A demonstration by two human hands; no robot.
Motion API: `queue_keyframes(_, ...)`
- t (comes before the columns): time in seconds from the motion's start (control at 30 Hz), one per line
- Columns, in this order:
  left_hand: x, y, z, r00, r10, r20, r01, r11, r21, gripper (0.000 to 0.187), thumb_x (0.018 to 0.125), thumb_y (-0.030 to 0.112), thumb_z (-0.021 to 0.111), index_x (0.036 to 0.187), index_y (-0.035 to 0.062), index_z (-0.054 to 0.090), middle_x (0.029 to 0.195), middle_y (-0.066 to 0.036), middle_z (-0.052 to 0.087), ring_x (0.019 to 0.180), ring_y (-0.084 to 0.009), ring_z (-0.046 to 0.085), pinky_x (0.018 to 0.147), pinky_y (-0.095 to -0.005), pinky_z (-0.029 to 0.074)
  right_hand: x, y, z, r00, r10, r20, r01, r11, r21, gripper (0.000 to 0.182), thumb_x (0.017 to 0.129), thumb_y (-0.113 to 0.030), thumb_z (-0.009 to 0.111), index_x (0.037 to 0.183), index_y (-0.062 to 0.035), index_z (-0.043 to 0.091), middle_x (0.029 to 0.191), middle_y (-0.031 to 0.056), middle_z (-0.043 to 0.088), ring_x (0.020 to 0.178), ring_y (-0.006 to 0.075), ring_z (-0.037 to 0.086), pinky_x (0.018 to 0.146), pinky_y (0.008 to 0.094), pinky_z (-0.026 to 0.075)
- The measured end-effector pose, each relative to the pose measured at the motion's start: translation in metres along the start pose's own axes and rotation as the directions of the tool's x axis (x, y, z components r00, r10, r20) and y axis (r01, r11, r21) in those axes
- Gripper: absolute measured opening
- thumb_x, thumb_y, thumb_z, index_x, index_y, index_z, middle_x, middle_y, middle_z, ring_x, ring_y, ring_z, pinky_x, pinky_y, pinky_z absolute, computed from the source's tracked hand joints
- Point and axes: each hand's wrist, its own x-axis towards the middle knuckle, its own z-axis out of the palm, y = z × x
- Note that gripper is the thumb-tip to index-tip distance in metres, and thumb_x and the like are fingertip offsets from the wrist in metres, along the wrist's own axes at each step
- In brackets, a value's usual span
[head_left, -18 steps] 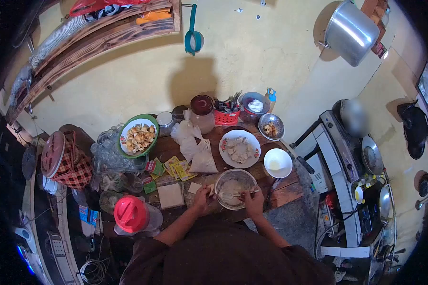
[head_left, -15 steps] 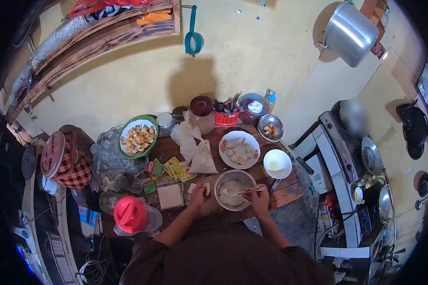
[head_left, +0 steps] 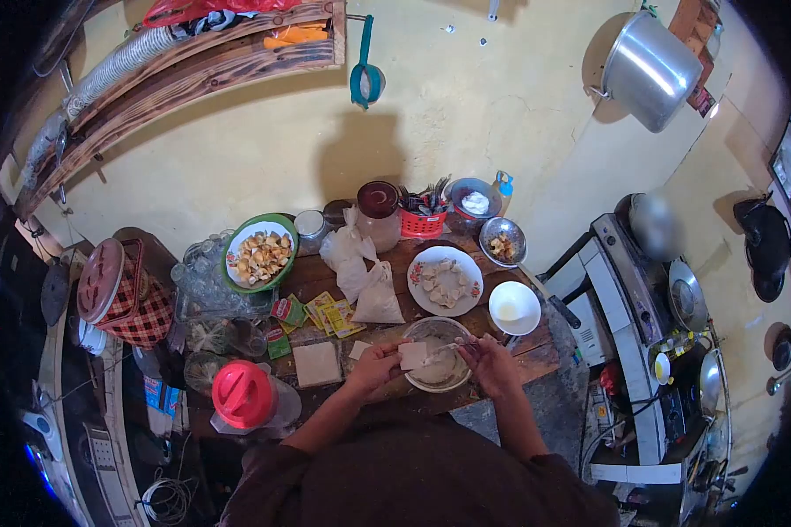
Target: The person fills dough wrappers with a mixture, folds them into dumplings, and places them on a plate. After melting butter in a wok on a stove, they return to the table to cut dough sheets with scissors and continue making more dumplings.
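Note:
My left hand [head_left: 373, 367] pinches a small square dumpling wrapper [head_left: 412, 356] by its left edge, over the metal bowl [head_left: 438, 388] of pale paste. In my right hand [head_left: 492, 362] is a spoon [head_left: 448, 348], its tip with a bit of paste at the wrapper. A stack of square wrappers [head_left: 316, 364] lies to the left, with one loose wrapper [head_left: 358, 350] beside it. Behind the bowl, a flowered plate [head_left: 444, 312] carries several folded dumplings [head_left: 446, 283].
A white bowl [head_left: 514, 308] stands right of the plate. Further left are seasoning packets [head_left: 335, 318], a plastic bag [head_left: 379, 297], a red-lidded pitcher [head_left: 243, 395] and a green basin [head_left: 277, 279] with fried pieces. A stove [head_left: 628, 272] stands right.
My left hand has moved right and up, bringing the wrapper over the bowl. My right hand has lifted the spoon out of the paste to the wrapper.

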Motion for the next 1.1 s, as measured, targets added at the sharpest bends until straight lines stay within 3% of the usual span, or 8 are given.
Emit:
queue_keyframes(0.07,-0.009,0.009,0.008,0.998,0.003,0.059,-0.002,1.000,-0.027,0.032,0.089,0.001,0.041,0.120,-0.0003,0.049,0.110,-0.011,0.057,0.097,-0.0180,0.058,0.088,-0.0321,0.048,0.001,0.001,0.003,0.998,0.062,0.011,-0.062,0.998,0.033,0.012,0.088,-0.006,0.042,0.090,0.0021,0.050,0.089,0.0113,0.059,0.102,0.0299,0.056,0.095,0.0405,0.044)
queue_keyframes(0.2,-0.020,0.020,0.015,0.996,-0.018,0.091,0.024,0.998,-0.066,0.030,0.090,0.002,0.042,0.119,-0.0017,0.048,0.112,-0.011,0.056,0.101,-0.0199,0.057,0.089,-0.0336,0.048,0.004,0.001,0.003,0.991,0.129,0.032,-0.132,0.985,0.113,0.012,0.088,-0.004,0.041,0.092,0.0031,0.050,0.091,0.0115,0.059,0.107,0.0292,0.053,0.095,0.0397,0.044)
queue_keyframes(0.27,-0.025,0.023,0.017,0.990,-0.016,0.140,0.028,0.996,-0.081,0.031,0.090,0.002,0.042,0.120,-0.0029,0.047,0.113,-0.012,0.056,0.102,-0.0202,0.057,0.090,-0.0330,0.047,0.004,0.002,0.002,0.983,0.127,0.130,-0.146,0.978,0.151,0.012,0.087,-0.003,0.041,0.094,0.0039,0.048,0.093,0.0116,0.057,0.109,0.0286,0.052,0.096,0.0390,0.044)
queue_keyframes(0.57,-0.034,0.032,0.020,0.968,0.037,0.247,0.015,0.979,-0.204,0.034,0.090,0.003,0.044,0.123,-0.0024,0.044,0.112,-0.014,0.055,0.101,-0.0192,0.057,0.090,-0.0321,0.047,0.009,0.007,-0.007,0.961,0.244,0.130,-0.266,0.944,0.197,0.011,0.083,0.004,0.046,0.094,-0.0003,0.047,0.094,0.0115,0.058,0.108,0.0291,0.052,0.093,0.0377,0.047)
queue_keyframes(0.9,-0.036,0.034,0.016,0.978,-0.005,0.209,0.043,0.983,-0.177,0.034,0.089,-0.001,0.040,0.123,-0.0005,0.045,0.110,-0.015,0.056,0.098,-0.0205,0.059,0.086,-0.0320,0.050,0.021,0.016,-0.029,0.941,0.334,0.051,-0.338,0.925,0.173,0.009,0.081,0.005,0.049,0.089,0.0011,0.049,0.095,0.0111,0.058,0.103,0.0273,0.055,0.092,0.0354,0.048)
queue_keyframes(0.97,-0.036,0.033,0.015,0.983,-0.016,0.183,0.046,0.986,-0.161,0.035,0.088,-0.002,0.044,0.123,-0.0022,0.043,0.108,-0.012,0.057,0.096,-0.0166,0.058,0.084,-0.0281,0.049,0.025,0.018,-0.035,0.938,0.346,0.026,-0.345,0.922,0.175,0.010,0.080,0.004,0.050,0.089,0.0031,0.049,0.096,0.0123,0.057,0.101,0.0275,0.055,0.092,0.0359,0.047)
queue_keyframes(1.1,-0.034,0.029,0.012,0.984,0.025,0.176,0.012,0.978,-0.210,0.036,0.087,-0.003,0.044,0.123,-0.0008,0.041,0.109,-0.012,0.056,0.096,-0.0172,0.058,0.084,-0.0291,0.050,0.027,0.013,-0.038,0.930,0.360,0.076,-0.368,0.911,0.184,0.011,0.080,0.004,0.049,0.091,0.0039,0.049,0.098,0.0143,0.056,0.099,0.0274,0.056,0.093,0.0355,0.047)
